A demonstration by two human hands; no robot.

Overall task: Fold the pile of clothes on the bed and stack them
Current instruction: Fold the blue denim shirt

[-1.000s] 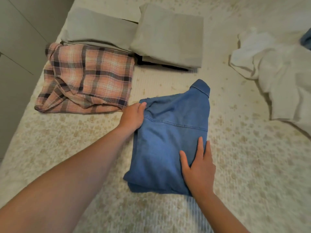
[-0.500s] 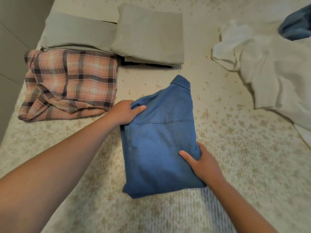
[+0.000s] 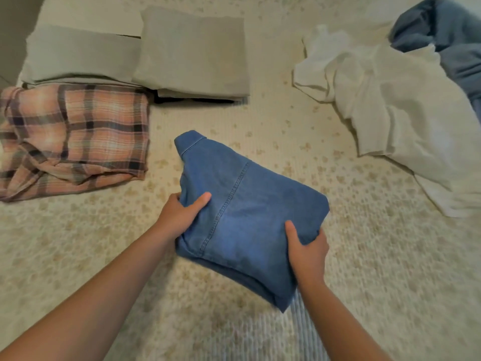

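While both hands clamp its opposite edges, a folded denim shirt sits just above the floral bed cover, its near corner blurred and apparently lifted. The left hand grips the shirt's left edge, thumb on top and fingers tucked beneath; the right hand pinches the near right edge the same way. The shirt's collar points away from the person.

The step in hand appears to be carrying the folded shirt to a stack. Done well, it would call for keeping the bundle level, with fingers supporting the underside so the layers do not slide apart, then setting it down squarely on a finished pile and smoothing the top before letting go.

Beyond the denim shirt and to its left lies one pink plaid shirt, folded loosely. Farther beyond it sit two folded grey-green pieces: one behind the plaid shirt, and one straight beyond the denim shirt, resting on something dark that shows only as a thin edge. To the right of the denim shirt, well apart, the unfolded pile holds one crumpled white garment and, past it, one dusty blue garment; whether more lies under them cannot be told.
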